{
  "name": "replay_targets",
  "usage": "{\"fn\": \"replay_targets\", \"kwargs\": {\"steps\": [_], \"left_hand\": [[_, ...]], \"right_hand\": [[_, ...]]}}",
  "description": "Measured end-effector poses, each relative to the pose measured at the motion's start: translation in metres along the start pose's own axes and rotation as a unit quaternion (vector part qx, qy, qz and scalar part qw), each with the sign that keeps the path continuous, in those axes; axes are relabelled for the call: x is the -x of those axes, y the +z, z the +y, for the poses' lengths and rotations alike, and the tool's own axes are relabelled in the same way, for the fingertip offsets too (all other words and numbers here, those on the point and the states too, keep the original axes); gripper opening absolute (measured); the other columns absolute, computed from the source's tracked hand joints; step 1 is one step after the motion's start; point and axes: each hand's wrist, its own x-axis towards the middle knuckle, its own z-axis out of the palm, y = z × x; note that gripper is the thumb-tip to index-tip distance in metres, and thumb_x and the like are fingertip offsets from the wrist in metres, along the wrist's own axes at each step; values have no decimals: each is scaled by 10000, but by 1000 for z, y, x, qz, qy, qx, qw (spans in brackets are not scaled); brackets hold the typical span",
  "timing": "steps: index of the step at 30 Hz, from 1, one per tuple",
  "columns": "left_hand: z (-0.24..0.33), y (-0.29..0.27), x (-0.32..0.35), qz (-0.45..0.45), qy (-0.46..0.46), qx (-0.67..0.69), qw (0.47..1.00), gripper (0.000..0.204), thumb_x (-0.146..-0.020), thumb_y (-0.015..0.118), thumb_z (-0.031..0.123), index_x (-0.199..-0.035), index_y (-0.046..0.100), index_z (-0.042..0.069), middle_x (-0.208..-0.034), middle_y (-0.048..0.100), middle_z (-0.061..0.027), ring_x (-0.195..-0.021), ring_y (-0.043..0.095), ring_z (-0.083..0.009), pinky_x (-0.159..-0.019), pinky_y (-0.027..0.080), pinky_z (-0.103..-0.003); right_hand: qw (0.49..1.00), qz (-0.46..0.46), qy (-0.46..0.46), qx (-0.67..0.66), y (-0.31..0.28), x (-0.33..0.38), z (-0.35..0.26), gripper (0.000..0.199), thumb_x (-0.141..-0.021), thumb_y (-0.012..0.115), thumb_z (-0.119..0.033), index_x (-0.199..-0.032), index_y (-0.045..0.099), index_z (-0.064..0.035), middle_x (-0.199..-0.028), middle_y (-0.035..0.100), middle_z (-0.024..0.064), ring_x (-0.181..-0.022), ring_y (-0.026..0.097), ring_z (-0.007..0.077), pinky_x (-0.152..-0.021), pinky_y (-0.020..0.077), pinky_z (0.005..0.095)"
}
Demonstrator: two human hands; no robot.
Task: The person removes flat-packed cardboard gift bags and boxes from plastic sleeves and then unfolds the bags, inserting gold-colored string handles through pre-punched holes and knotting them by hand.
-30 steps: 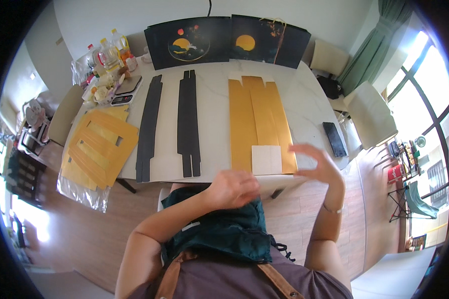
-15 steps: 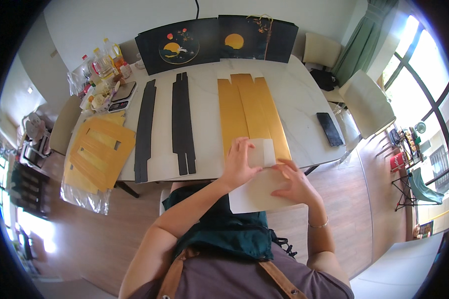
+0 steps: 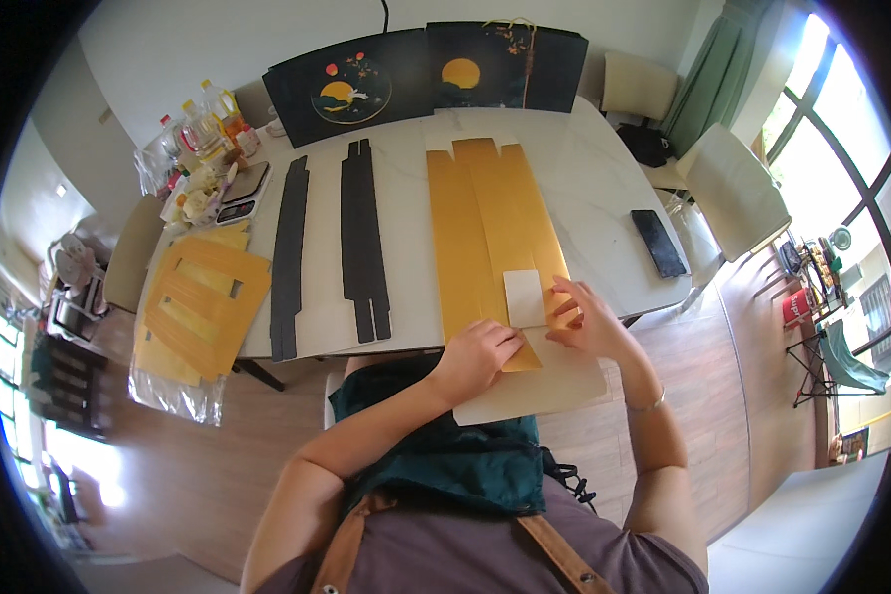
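Note:
A long gold cardboard sheet with a white reverse lies lengthwise on the table; its near end hangs past the front edge. A white flap is folded up onto the gold face. Against the near gold part, left of the flap, my left hand is closed, its fingers bent together at the cardboard. On the flap's right side my right hand has thumb and fingers apart, its tips touching the fold. White reverse side shows beneath both hands.
Two black cardboard strips lie left of the gold sheet. Farther left are gold cutouts on clear plastic, a scale and bottles. Black printed panels stand at the back. A phone lies right.
My left hand has moved down off the white flap to the near gold part. My right hand has shifted up to the flap's right side, and the flap now lies flatter.

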Motion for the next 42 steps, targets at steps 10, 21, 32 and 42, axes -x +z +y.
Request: {"fn": "replay_targets", "kwargs": {"steps": [10, 21, 32, 42], "left_hand": [[-6, -4, 1, 47, -33, 25, 998, 290, -735, 639, 63, -1020, 688, 43, -915, 670, -72, -831, 633, -265, -740, 528, -344], [-35, -80, 31, 408, -238, 89, 877, 72, -780, 756, 55, -782, 697, 16, -699, 652, -73, -632, 612, -141, -555, 460, -261], [-55, -77, 112, 335, -378, 90, 858, 443, -854, 675, 53, -1247, 471, 31, -613, 548, -14, -535, 475, -46, -512, 348, -190], [-52, -91, 115, 115, -435, 20, 893, 509, -845, 628, 90, -1338, 535, 172, -475, 430, -65, -413, 405, -212, -513, 421, -305]], "right_hand": [[985, -38, 118, -117, 13, -66, 5, 341, -718, 789, -87, -1001, 639, 30, -850, 661, 62, -760, 606, 147, -669, 480, 246], [858, 339, -33, -385, -55, -3, 28, 101, -817, 710, -51, -904, 658, -57, -817, 675, 23, -663, 601, 78, -516, 458, 226], [868, 384, 104, -298, -28, 39, 76, 249, -834, 709, -131, -1046, 597, -64, -822, 658, 37, -635, 591, 86, -466, 453, 224], [927, 351, 114, -64, -28, 46, 55, 571, -829, 664, -66, -1362, 467, -123, -922, 660, 82, -639, 571, 95, -504, 451, 253]]}}
